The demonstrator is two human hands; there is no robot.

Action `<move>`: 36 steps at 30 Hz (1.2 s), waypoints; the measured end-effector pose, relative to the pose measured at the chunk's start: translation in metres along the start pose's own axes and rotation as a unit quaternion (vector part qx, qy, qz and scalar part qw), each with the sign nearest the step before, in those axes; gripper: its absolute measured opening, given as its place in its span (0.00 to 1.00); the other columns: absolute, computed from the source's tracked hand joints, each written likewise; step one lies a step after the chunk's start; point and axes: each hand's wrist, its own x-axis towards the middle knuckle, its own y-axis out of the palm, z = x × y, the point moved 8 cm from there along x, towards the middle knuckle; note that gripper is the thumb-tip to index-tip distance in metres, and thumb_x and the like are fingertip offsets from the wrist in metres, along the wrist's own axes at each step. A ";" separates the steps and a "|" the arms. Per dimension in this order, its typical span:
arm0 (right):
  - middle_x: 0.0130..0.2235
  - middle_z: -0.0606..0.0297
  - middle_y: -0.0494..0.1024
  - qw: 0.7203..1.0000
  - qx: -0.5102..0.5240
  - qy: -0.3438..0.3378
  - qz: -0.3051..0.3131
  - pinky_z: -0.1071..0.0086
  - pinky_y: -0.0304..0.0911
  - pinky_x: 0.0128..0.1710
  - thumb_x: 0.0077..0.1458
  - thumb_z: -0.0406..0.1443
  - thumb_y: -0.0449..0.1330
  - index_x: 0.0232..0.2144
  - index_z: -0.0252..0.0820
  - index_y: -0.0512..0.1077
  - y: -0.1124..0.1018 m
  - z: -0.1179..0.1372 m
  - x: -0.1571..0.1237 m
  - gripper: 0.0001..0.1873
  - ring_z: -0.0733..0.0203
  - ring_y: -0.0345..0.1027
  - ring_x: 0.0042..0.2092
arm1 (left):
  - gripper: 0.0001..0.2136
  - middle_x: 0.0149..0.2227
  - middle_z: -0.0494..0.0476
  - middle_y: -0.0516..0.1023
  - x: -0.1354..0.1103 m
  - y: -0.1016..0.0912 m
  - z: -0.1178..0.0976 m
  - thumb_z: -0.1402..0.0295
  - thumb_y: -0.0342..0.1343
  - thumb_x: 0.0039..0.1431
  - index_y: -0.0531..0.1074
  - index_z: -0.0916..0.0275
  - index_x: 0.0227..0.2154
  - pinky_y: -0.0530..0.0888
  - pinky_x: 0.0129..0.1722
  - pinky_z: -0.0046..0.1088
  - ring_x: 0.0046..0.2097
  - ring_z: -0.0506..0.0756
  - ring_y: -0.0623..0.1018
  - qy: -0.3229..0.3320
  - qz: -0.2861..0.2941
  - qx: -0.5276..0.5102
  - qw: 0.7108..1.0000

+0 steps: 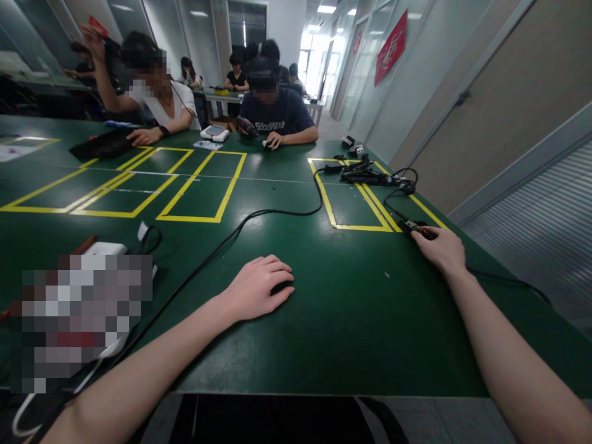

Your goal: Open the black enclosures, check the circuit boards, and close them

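Overall, the room has a glass partition (pixel 365 120) on the right. The green table (pixel 351 320) fills the foreground. Two co-workers (pixel 289 117) sit opposite. Yellow tape (pixel 189 219) outlines rectangles on the surface. The left hand (pixel 259 287) rests palm-down, fingers close together, thumb apart; whether it covers anything cannot be determined. Black gear (pixel 367 175) lies piled beyond the right hand (pixel 440 248). Its thumb and fingers pinch the small black device (pixel 411 225), located at the fingertips near the table's right edge.

Past the worktop (pixel 333 308), letters (pixel 270 126) on a dark shirt (pixel 296 114) and marks on a red banner (pixel 391 49) looked too blurry to read.
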 end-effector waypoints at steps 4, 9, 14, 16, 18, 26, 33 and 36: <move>0.49 0.47 0.82 0.999 0.004 0.017 0.034 0.59 0.68 0.43 0.56 0.44 0.62 0.47 0.37 0.82 0.004 0.009 -0.005 0.22 0.43 0.75 0.49 | 0.10 0.50 0.58 0.84 0.000 0.000 0.000 0.64 0.56 0.70 0.80 0.62 0.44 0.77 0.51 0.40 0.51 0.58 0.80 0.000 -0.004 0.002 1.000; 0.47 0.54 0.83 0.991 0.056 -0.097 0.070 0.55 0.71 0.47 0.54 0.44 0.63 0.44 0.40 0.83 0.017 0.056 -0.027 0.20 0.44 0.77 0.48 | 0.09 0.49 0.58 0.84 0.000 0.001 0.001 0.65 0.56 0.70 0.80 0.61 0.44 0.77 0.51 0.39 0.50 0.58 0.80 0.001 -0.002 0.003 1.000; 0.49 0.55 0.83 0.960 0.134 -0.234 0.078 0.56 0.74 0.46 0.57 0.44 0.62 0.44 0.43 0.82 0.023 0.117 -0.081 0.18 0.45 0.79 0.47 | 0.11 0.49 0.59 0.84 0.000 0.001 0.002 0.64 0.55 0.71 0.80 0.61 0.45 0.77 0.51 0.38 0.50 0.58 0.80 0.000 -0.002 0.002 1.000; 0.49 0.55 0.83 0.931 0.182 -0.301 0.094 0.57 0.76 0.44 0.60 0.44 0.60 0.45 0.43 0.81 0.020 0.144 -0.113 0.17 0.48 0.80 0.45 | 0.11 0.49 0.59 0.83 0.000 0.001 0.002 0.64 0.55 0.71 0.80 0.61 0.47 0.77 0.52 0.39 0.50 0.58 0.80 -0.003 -0.003 -0.001 1.000; 0.49 0.56 0.82 0.894 0.217 -0.370 0.126 0.58 0.77 0.44 0.63 0.43 0.59 0.47 0.45 0.80 0.017 0.169 -0.146 0.15 0.50 0.80 0.44 | 0.12 0.52 0.60 0.82 0.001 -0.002 0.001 0.64 0.55 0.70 0.78 0.60 0.50 0.77 0.53 0.41 0.53 0.59 0.80 -0.002 -0.016 -0.004 1.000; 0.52 0.55 0.81 0.730 0.292 -0.561 0.261 0.64 0.76 0.48 0.62 0.36 0.61 0.54 0.44 0.77 -0.004 0.226 -0.232 0.17 0.54 0.80 0.50 | 0.17 0.47 0.61 0.83 0.000 -0.011 -0.008 0.57 0.59 0.66 0.77 0.60 0.52 0.76 0.52 0.40 0.48 0.60 0.80 0.026 -0.041 -0.060 0.997; 0.51 0.54 0.81 0.732 0.300 -0.565 0.234 0.65 0.76 0.46 0.62 0.36 0.62 0.52 0.42 0.77 -0.003 0.225 -0.222 0.16 0.54 0.80 0.49 | 0.23 0.49 0.62 0.81 0.002 -0.003 -0.003 0.56 0.63 0.63 0.74 0.62 0.57 0.76 0.53 0.40 0.50 0.61 0.78 0.009 0.003 -0.057 0.998; 0.50 0.55 0.82 0.743 0.308 -0.551 0.220 0.65 0.76 0.45 0.62 0.37 0.63 0.51 0.42 0.77 -0.003 0.223 -0.218 0.16 0.55 0.80 0.47 | 0.20 0.50 0.60 0.81 0.003 0.000 -0.002 0.58 0.66 0.61 0.76 0.61 0.53 0.75 0.54 0.41 0.52 0.61 0.77 -0.009 0.008 -0.065 0.998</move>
